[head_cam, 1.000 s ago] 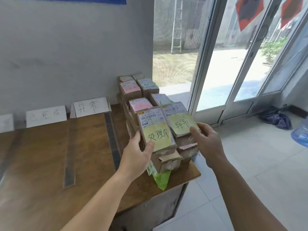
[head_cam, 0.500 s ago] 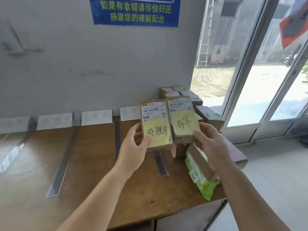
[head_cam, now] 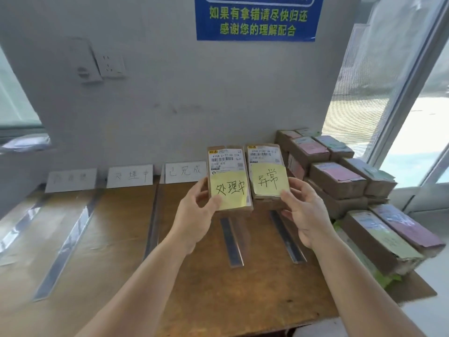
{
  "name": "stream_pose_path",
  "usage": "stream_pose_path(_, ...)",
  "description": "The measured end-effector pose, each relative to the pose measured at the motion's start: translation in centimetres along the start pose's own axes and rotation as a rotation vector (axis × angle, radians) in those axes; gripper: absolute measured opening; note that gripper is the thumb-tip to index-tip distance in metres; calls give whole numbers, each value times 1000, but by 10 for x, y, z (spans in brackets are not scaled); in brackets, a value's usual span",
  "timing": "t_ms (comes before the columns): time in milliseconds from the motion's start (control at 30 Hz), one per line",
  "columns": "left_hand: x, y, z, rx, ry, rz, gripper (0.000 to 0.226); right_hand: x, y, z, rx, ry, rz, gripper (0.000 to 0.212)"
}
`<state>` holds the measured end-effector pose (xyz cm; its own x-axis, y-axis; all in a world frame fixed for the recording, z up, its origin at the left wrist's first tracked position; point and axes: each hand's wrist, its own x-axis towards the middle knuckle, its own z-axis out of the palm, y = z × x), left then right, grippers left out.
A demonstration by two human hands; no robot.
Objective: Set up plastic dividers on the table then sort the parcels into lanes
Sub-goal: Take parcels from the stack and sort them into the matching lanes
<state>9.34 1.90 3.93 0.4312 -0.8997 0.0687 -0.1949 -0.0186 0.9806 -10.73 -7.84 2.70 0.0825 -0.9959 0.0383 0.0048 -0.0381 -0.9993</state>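
Left hand (head_cam: 194, 220) gripping brown cardboard parcel, yellow note 处理中 (head_cam: 229, 181); right hand (head_cam: 305, 212) gripping its twin, 异常 (head_cam: 267, 177); both raised above far table (head_cam: 121, 276), faces up, probably for matching notes with lane signs

The left hand (head_cam: 194, 220) gripped a brown parcel (head_cam: 229, 181) with a yellow note reading 处理中, and the right hand (head_cam: 307, 215) held a second parcel (head_cam: 267, 176) marked 异常, side by side above the wooden surface (head_cam: 116, 239). Clear plastic dividers (head_cam: 64, 249) lay across it below white lane cards (head_cam: 130, 175); stacked parcels (head_cam: 340, 176) sat at the right.
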Motion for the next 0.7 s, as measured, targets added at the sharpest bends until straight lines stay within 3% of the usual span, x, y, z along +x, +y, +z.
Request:
stream_pose_path(233, 56, -18, -15, 14, 135, -38, 51, 67, 12, 34, -18, 52, 61, 47)
stream_pose_path(400, 96, -45, -21, 58, 204, -137, 50, 136, 55, 44, -138, 85, 173, 45)
stream_pose_path(700, 151, -74, -20, 119, 268, -258, 50, 214, 132, 75, -315, -35, 349, 44)
